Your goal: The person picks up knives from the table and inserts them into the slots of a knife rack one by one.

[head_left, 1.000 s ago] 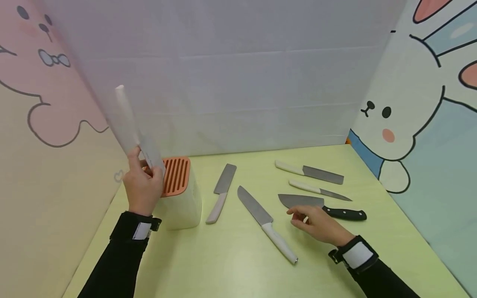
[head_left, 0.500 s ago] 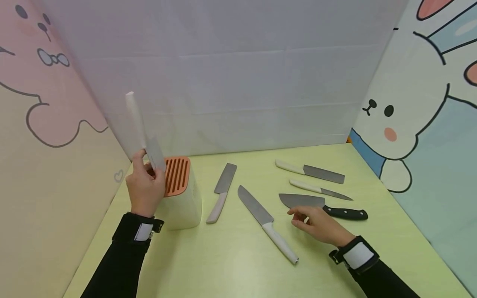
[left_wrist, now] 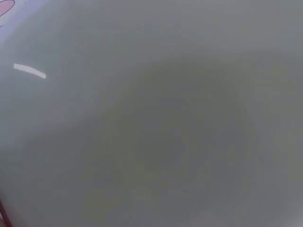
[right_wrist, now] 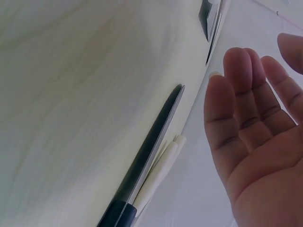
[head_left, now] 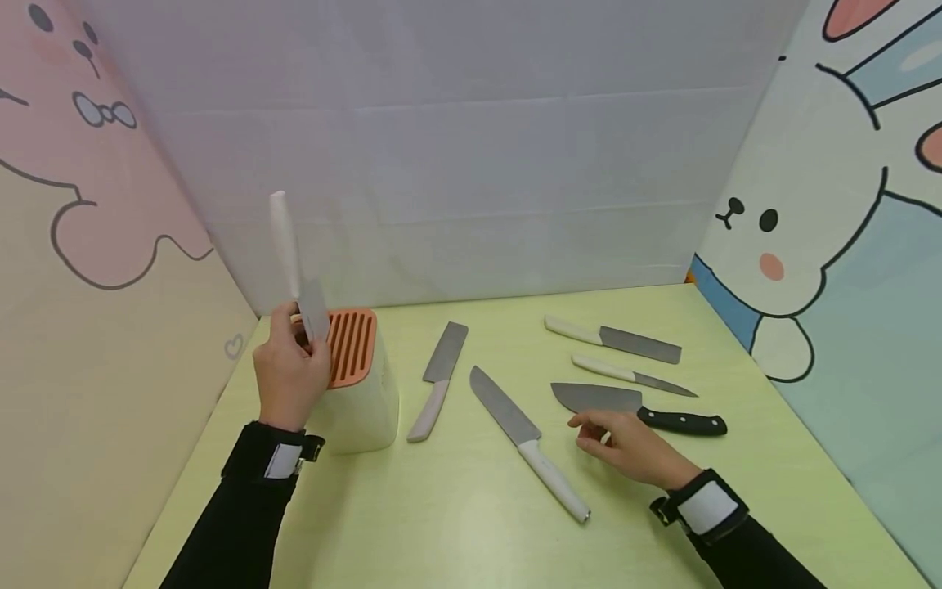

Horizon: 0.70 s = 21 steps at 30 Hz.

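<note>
My left hand (head_left: 293,368) pinches a white-handled knife (head_left: 285,245) by its blade at the left part of the knife block (head_left: 368,417), handle pointing up. The block is off-white with a slotted orange top (head_left: 352,348). Its pale side fills the left wrist view, with the hand hardly showing there. My right hand (head_left: 629,442) hovers near the blade of a black-handled knife (head_left: 680,422), fingers loosely bent and holding nothing. In the right wrist view the right palm (right_wrist: 265,184) faces the camera, apart from the black-handled knife's blade (right_wrist: 151,146).
On the yellow-green table (head_left: 441,532) lie a small cleaver (head_left: 445,356), a chef's knife (head_left: 526,442), a square-ended knife (head_left: 611,339) and a paring knife (head_left: 633,376), all light-handled. A pale panel (head_left: 471,204) stands along the back, with cartoon-printed panels at both sides.
My left hand has shifted slightly right, and the knife in it has moved right and down, its handle tilting more upright. The right hand has stayed in place.
</note>
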Motion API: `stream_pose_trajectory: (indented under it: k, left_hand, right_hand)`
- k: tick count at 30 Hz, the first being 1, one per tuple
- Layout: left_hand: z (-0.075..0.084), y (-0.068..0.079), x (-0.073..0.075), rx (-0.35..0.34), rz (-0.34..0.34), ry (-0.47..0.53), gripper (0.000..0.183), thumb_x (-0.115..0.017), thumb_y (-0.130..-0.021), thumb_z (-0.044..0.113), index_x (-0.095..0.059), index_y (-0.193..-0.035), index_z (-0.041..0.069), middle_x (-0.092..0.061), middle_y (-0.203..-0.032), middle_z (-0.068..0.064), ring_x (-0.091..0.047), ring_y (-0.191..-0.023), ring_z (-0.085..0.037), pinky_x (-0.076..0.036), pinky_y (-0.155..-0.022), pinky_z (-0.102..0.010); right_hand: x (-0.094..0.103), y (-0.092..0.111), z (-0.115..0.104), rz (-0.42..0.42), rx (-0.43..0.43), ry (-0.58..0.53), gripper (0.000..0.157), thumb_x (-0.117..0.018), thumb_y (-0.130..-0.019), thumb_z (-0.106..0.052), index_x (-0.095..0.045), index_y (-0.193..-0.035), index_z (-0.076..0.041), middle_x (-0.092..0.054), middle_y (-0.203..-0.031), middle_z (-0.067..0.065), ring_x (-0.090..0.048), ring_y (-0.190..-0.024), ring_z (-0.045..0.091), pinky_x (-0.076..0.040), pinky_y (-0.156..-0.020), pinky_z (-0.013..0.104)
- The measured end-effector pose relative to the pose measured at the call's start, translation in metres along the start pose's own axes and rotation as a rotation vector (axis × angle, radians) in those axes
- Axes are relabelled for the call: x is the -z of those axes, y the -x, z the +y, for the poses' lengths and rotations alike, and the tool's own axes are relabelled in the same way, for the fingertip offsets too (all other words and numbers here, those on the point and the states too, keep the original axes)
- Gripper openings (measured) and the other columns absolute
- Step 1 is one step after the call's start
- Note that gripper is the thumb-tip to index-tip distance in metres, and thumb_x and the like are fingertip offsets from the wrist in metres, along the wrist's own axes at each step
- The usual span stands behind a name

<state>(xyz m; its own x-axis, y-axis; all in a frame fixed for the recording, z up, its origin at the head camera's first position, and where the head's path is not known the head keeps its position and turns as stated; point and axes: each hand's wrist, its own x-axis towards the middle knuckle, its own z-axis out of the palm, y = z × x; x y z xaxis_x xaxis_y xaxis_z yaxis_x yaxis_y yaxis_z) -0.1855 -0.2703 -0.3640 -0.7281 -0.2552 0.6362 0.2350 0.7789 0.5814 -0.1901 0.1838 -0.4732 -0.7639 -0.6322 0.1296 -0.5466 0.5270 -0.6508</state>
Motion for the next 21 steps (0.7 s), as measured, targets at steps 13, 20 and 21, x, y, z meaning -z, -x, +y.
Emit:
stream_pose_trajectory:
  k: [13,20,21]
  left_hand:
    - [0.0007,0.0004,-0.0009,-0.002,0.025,-0.050,0.020,-0.055,-0.084,0.000,-0.054,-0.104,-0.005,-0.065,-0.088,-0.023,-0.061,-0.068,-0.030,-0.053,-0.057,-0.050]
    - [0.0019,0.0012,0.0005,0.034,-0.008,-0.090,0.020,-0.058,-0.081,0.000,-0.055,-0.100,-0.005,-0.064,-0.082,-0.021,-0.061,-0.067,-0.029,-0.054,-0.058,-0.049]
    - [0.0022,0.0014,0.0008,0.042,-0.013,-0.098,0.020,-0.059,-0.080,0.000,-0.054,-0.099,-0.005,-0.063,-0.081,-0.021,-0.061,-0.067,-0.029,-0.054,-0.058,-0.049]
  right_hand:
    - [-0.0008,-0.0006,0.0003,-0.008,-0.002,0.000,0.025,-0.059,-0.093,-0.022,-0.060,-0.116,-0.012,-0.062,-0.086,-0.009,-0.057,-0.076,0.006,-0.051,-0.062,0.027]
    - [-0.0013,-0.0001,0.0000,-0.013,-0.009,0.001,0.025,-0.059,-0.093,-0.023,-0.060,-0.116,-0.012,-0.062,-0.086,-0.009,-0.057,-0.077,0.006,-0.051,-0.062,0.028]
    - [-0.0014,0.0000,0.0001,-0.013,-0.010,0.002,0.025,-0.059,-0.093,-0.023,-0.061,-0.116,-0.012,-0.062,-0.086,-0.009,-0.057,-0.077,0.006,-0.051,-0.062,0.028]
